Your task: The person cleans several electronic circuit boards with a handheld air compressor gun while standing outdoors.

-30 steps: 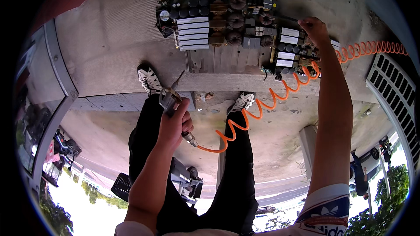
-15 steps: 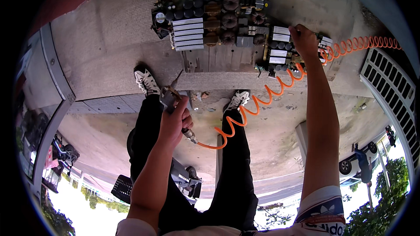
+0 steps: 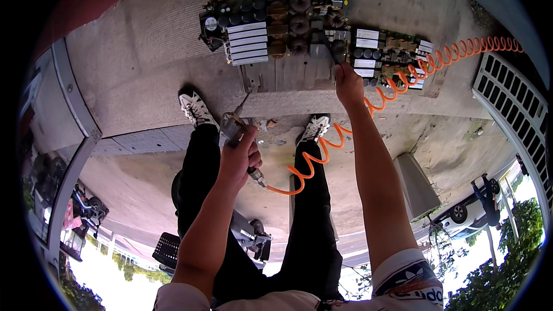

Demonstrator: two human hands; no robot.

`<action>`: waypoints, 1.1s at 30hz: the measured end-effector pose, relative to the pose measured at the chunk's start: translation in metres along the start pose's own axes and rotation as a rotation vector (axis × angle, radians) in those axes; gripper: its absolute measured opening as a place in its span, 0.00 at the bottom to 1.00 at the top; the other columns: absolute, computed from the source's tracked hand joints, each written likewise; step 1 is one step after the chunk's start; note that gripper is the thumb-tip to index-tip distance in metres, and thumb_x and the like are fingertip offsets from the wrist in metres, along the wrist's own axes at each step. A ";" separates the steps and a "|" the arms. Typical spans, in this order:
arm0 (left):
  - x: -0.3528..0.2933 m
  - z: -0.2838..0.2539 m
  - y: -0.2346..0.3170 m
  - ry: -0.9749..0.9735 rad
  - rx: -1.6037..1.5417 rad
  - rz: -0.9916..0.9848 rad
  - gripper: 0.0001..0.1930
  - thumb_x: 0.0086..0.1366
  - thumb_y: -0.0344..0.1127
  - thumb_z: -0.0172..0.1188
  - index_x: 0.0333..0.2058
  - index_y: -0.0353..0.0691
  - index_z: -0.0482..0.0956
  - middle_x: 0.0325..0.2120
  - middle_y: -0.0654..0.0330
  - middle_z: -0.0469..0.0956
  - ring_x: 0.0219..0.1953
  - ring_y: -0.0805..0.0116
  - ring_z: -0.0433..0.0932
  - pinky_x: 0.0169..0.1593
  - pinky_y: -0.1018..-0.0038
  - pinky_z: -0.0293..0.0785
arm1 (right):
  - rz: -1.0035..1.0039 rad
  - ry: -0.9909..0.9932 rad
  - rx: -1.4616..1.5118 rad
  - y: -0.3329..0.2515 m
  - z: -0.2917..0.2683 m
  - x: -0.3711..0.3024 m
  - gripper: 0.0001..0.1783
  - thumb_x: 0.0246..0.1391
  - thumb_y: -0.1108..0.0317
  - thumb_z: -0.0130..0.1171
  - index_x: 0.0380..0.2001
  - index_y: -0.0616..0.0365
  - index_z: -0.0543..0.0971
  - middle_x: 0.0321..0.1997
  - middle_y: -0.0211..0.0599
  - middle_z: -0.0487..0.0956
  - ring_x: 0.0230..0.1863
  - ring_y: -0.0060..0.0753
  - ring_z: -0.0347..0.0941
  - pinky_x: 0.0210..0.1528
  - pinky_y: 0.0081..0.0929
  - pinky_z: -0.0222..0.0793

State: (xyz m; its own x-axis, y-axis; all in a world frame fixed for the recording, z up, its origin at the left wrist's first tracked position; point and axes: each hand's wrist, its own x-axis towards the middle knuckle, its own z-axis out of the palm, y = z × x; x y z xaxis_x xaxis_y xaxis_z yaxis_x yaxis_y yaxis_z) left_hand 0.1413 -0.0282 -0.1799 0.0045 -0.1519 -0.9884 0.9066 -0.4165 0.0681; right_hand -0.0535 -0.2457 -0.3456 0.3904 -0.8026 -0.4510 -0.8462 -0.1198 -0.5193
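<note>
My left hand (image 3: 239,158) is closed round an air blow gun (image 3: 231,126), its thin nozzle pointing away toward the boards. An orange coiled hose (image 3: 314,164) joins the gun's lower end and runs off to the far right. My right hand (image 3: 349,85) grips a dark slim tool (image 3: 331,50), which reaches over the right part of a large circuit board (image 3: 247,43); its tip is hard to make out. This board carries white heat sinks, black capacitors and copper coils. Right of my right hand lies a smaller circuit board (image 3: 366,63), with similar white heat sinks.
Under the boards is a wooden plank surface (image 3: 288,75) on concrete ground. My shoes (image 3: 196,108) stand just in front. A slotted white metal panel (image 3: 510,86) is at the right, a glass door frame (image 3: 72,98) at the left. Behind are a parked car (image 3: 461,216) and a person (image 3: 488,198).
My right hand has moved left from above the smaller board to the large board's right edge. The left hand and blow gun have shifted slightly right and nearer to me.
</note>
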 end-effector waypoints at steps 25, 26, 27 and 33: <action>-0.004 -0.010 0.001 -0.003 -0.034 0.025 0.08 0.65 0.40 0.60 0.34 0.49 0.70 0.14 0.73 0.56 0.13 0.80 0.56 0.21 0.76 0.56 | 0.044 0.249 0.070 -0.030 0.042 -0.003 0.13 0.62 0.60 0.48 0.30 0.58 0.72 0.24 0.56 0.75 0.30 0.65 0.72 0.28 0.50 0.68; -0.004 -0.010 0.001 -0.008 -0.040 0.021 0.08 0.65 0.40 0.59 0.34 0.49 0.70 0.13 0.73 0.56 0.13 0.80 0.56 0.21 0.76 0.56 | 0.037 0.221 0.069 -0.034 0.046 -0.002 0.12 0.62 0.62 0.49 0.28 0.59 0.70 0.24 0.56 0.75 0.29 0.67 0.72 0.27 0.52 0.67; -0.003 -0.010 0.001 -0.012 -0.046 0.016 0.08 0.65 0.40 0.59 0.34 0.49 0.70 0.13 0.73 0.56 0.12 0.80 0.56 0.21 0.76 0.56 | -0.039 0.241 0.057 -0.033 0.051 0.002 0.13 0.62 0.62 0.49 0.28 0.59 0.70 0.23 0.57 0.75 0.29 0.66 0.72 0.26 0.51 0.67; -0.005 -0.010 0.004 -0.002 -0.048 0.024 0.07 0.65 0.40 0.59 0.34 0.50 0.70 0.13 0.73 0.56 0.13 0.80 0.56 0.21 0.76 0.55 | -0.011 0.317 0.077 -0.031 0.058 0.014 0.14 0.61 0.60 0.50 0.26 0.59 0.72 0.23 0.55 0.76 0.30 0.65 0.73 0.28 0.50 0.69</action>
State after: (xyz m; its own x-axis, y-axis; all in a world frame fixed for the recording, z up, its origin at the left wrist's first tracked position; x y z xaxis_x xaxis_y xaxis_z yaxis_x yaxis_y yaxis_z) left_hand 0.1485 -0.0203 -0.1762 0.0256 -0.1632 -0.9863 0.9253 -0.3694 0.0852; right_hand -0.0010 -0.2187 -0.3781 0.2567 -0.9451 -0.2025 -0.8076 -0.0946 -0.5821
